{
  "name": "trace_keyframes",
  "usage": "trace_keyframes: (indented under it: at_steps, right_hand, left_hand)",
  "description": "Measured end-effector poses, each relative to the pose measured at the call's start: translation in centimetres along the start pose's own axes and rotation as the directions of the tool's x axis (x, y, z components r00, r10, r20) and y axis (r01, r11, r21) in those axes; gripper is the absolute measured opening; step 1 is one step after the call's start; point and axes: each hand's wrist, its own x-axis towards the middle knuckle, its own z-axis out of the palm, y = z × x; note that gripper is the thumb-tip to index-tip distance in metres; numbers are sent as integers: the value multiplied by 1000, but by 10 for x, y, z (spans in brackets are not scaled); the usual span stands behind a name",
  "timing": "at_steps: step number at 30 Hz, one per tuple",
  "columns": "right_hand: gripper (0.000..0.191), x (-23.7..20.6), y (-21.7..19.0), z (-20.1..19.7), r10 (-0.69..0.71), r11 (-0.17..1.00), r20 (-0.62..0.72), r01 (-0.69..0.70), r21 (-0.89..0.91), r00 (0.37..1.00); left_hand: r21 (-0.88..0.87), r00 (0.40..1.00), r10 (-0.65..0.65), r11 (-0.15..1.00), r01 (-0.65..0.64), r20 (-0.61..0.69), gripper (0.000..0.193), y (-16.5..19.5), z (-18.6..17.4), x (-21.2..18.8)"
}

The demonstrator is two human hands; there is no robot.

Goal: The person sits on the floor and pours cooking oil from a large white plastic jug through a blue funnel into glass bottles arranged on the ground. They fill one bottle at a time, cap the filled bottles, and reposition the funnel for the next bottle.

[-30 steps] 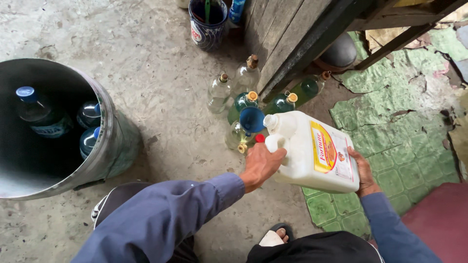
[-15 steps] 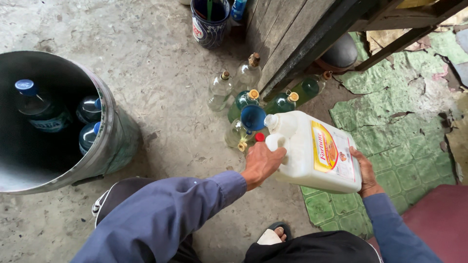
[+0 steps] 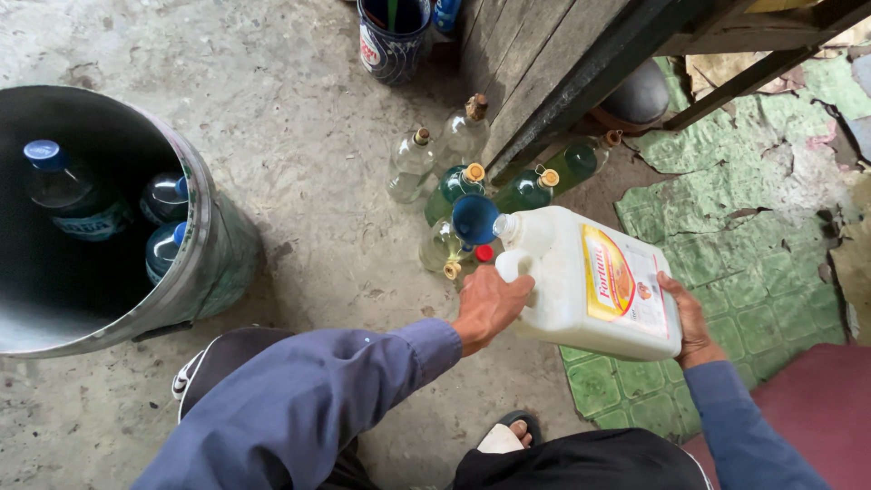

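Concrete floor (image 3: pixel 299 118) | white jug (image 3: pixel 590 281), yellow label, tilted | both hands gripping

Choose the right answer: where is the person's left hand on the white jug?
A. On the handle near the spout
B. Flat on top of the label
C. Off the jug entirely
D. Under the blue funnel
A: the left hand grips the handle beside the spout of the white jug, while the right hand supports its base end.

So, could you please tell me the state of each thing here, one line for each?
White jug: tilted, spout down over a blue funnel, cap off.
Left hand: closed on the jug handle.
Right hand: supporting the jug's bottom end.
Glass bottles: upright on the ground, most stoppered.
Metal drum: open, with blue-capped plastic bottles inside.
Dark cup: upright, open.
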Motion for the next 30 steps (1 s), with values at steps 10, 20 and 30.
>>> trace_keyframes:
  at_steps: [10,20,30]
  right_hand:
    - [68,0,-9,-7,10,1000,-11,-11,-29,1000]
    - [68,0,-19,-15,9,994,-54,-15,-110,999]
    - [68,-3,-23,-11,16,996,-32,-19,-85,999]
  left_hand:
    - [-22,999,-29,999,29,26,50,4,-1,-3]
    - [-34,998,-47,998,49,46,48,6,-3,-2]
    - [-33,999,-38,999,38,13,47,4,1,-1]
